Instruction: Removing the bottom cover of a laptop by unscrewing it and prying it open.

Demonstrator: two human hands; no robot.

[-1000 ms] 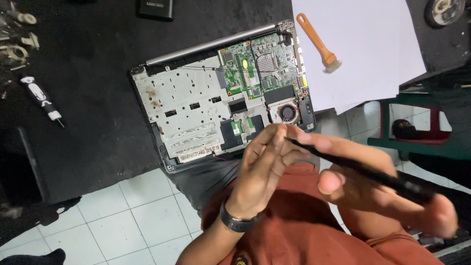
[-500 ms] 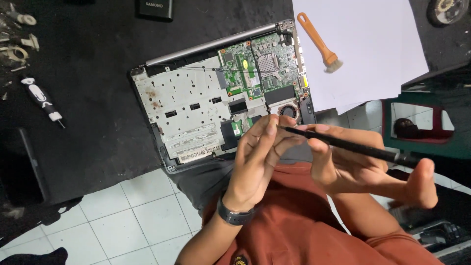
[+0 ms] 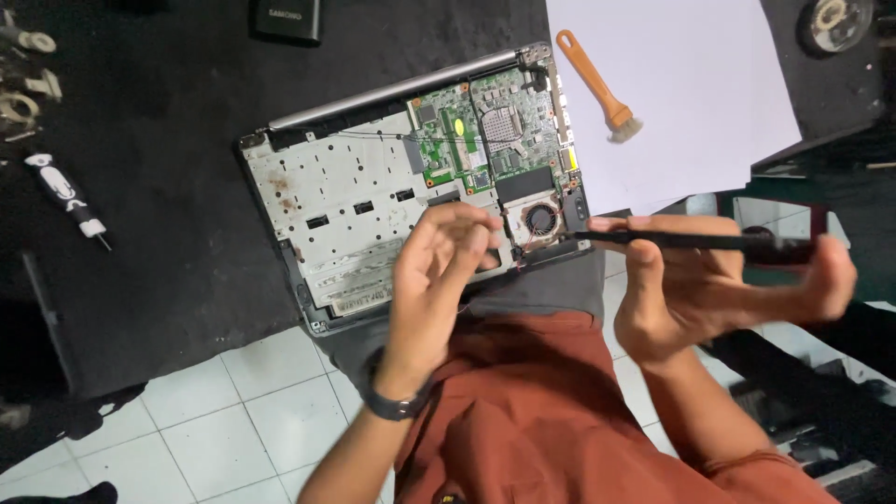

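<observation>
An opened laptop (image 3: 355, 215) lies bottom-up on the black table, with its green circuit board (image 3: 485, 140) and round fan (image 3: 539, 220) exposed. My left hand (image 3: 439, 280), with a dark watch on the wrist, hovers over the laptop's near edge. Its fingers are loosely curled and apart, and I see nothing in them. My right hand (image 3: 709, 289) is off the laptop's right corner and grips a long black screwdriver (image 3: 709, 242). The screwdriver lies level, with its tip pointing left towards the fan corner.
An orange-handled brush (image 3: 597, 89) rests on a white sheet (image 3: 691, 121) at the back right. A small black-and-white screwdriver (image 3: 67, 198) and loose metal parts (image 3: 28, 84) lie at the left. A black box (image 3: 287, 19) stands behind the laptop. White floor tiles (image 3: 233, 420) show below.
My hands were together with the left fingers at the screwdriver's tip. They have parted: the right hand drew the screwdriver to the right and levelled it, and the left hand stayed near the laptop.
</observation>
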